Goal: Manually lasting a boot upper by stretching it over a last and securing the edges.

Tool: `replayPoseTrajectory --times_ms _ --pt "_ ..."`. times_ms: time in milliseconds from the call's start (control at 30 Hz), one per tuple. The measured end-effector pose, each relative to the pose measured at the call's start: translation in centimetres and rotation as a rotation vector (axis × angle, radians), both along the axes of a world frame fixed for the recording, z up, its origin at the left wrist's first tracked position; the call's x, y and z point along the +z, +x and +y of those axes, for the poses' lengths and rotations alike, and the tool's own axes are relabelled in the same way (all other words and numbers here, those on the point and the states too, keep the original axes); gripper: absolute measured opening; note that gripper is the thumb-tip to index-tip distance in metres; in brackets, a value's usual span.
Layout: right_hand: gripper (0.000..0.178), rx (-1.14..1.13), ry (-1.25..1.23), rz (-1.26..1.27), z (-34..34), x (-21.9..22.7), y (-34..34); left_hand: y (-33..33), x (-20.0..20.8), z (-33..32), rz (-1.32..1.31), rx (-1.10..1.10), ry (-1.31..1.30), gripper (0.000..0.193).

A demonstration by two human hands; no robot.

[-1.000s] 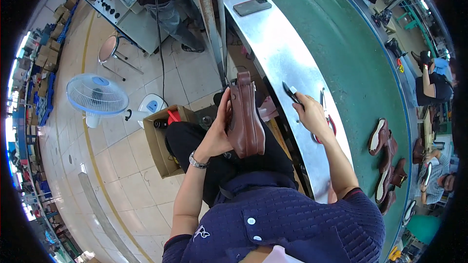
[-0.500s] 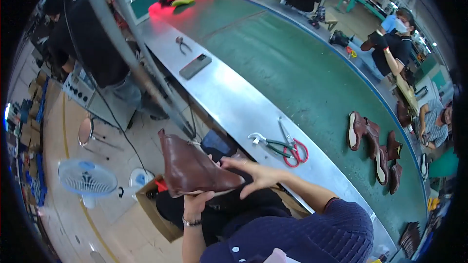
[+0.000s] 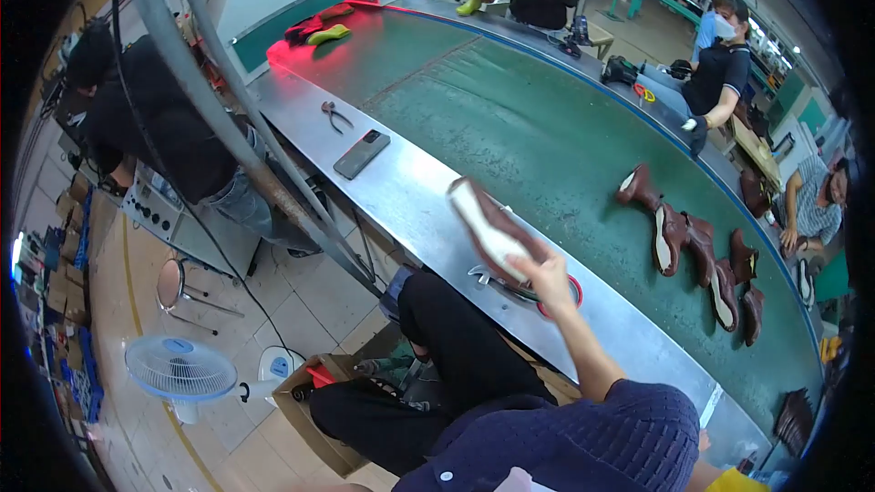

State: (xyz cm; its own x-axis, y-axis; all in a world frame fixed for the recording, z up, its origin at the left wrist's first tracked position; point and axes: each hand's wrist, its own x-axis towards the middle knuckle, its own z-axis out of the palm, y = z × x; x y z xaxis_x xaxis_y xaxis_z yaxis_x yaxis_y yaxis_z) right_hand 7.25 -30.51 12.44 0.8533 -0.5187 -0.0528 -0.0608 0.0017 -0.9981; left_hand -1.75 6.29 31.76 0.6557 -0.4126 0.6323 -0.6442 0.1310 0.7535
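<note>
A brown leather boot (image 3: 497, 232) with a pale sole is in my right hand (image 3: 544, 278), its fingers closed round one end. The boot is tilted, its sole turned toward me, above the metal edge of the bench (image 3: 415, 189). Beneath the boot and hand lie red-handled scissors (image 3: 576, 294) and pliers (image 3: 479, 275), both partly covered. My left hand is out of view; what may be a sliver of its forearm shows at the lower edge.
Several brown boots (image 3: 700, 251) lie on the green belt (image 3: 538, 155). A phone (image 3: 362, 155) and pincers (image 3: 336, 117) rest on the metal edge. Co-workers stand or sit across the belt and at left. A fan (image 3: 180, 369), stool (image 3: 170, 283) and cardboard box (image 3: 314, 424) are at left.
The boot has gone from my left hand to my right and moved over the bench edge. My left hand has left the view. Across the belt, a co-worker's boot now lies on it.
</note>
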Motion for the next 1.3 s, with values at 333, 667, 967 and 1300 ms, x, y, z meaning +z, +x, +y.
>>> replayPoseTrajectory --times_ms 333,667,967,1300 --pt "0.077 -0.429 -0.876 -0.070 -13.0 -6.4 7.0 3.4 1.2 0.5 -0.534 -0.473 -0.218 0.050" --pt "0.022 0.459 -0.416 -0.046 9.2 -9.1 0.1 10.2 -0.4 -4.4 -0.482 -0.807 -0.350 0.049" --pt "0.011 0.529 -0.770 -0.339 11.8 -14.1 -2.6 11.3 -0.5 -5.2 -0.552 -0.794 -0.399 0.049" --pt "0.012 0.515 -0.821 -0.348 12.0 -14.3 -2.5 12.1 -1.1 -6.0 -0.571 -0.803 -0.474 0.048"
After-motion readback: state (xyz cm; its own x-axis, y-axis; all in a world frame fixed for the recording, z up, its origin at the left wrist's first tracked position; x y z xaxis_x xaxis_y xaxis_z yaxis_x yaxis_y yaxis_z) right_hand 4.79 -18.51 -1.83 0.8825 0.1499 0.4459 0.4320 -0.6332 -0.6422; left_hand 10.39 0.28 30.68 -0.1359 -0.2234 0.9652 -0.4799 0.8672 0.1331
